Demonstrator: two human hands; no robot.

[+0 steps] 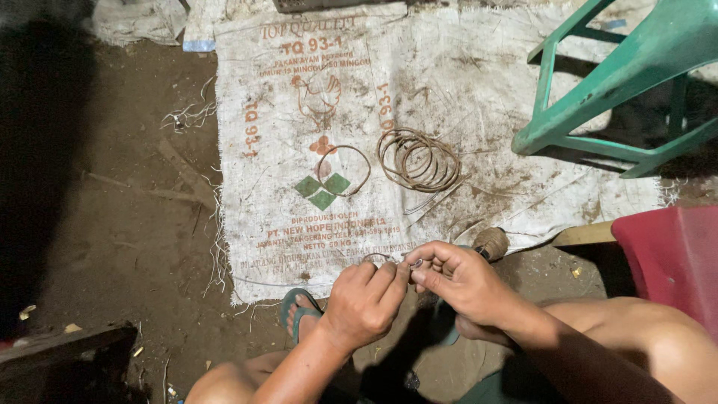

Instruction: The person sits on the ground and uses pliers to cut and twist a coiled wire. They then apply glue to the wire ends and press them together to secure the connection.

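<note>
Hands meet low in the middle of the scene, above bare earth at the near edge of a white woven sack [479, 90] spread flat on the ground. The left hand [366, 303] has its fingers curled in, thumb and forefinger pinched on a thin wire [378, 256] that arcs up in a small loop just left of the fingertips. The right hand [460, 277] faces it, fingertips pressed together on the same wire where the two hands touch — both are clamped on it, not spread. Just beyond the right hand, at the sack's near edge, lies a ball of brown twine [491, 242]. Farther out on the sack rest two things: a single wire ring [366, 178], lying over the printed green diamonds, and to its right, close but apart, a coil of rusty wire [419, 159] of several turns with loose ends trailing toward the near right. A green plastic stool [613, 82] stands at the far right, one leg on the sack. A red plastic seat [673, 254] shows at the right edge — beside the person's bare knee. A foot in a teal sandal [299, 308] rests on the dirt just left of the left hand. Frayed threads hang from the sack's left edge.
</note>
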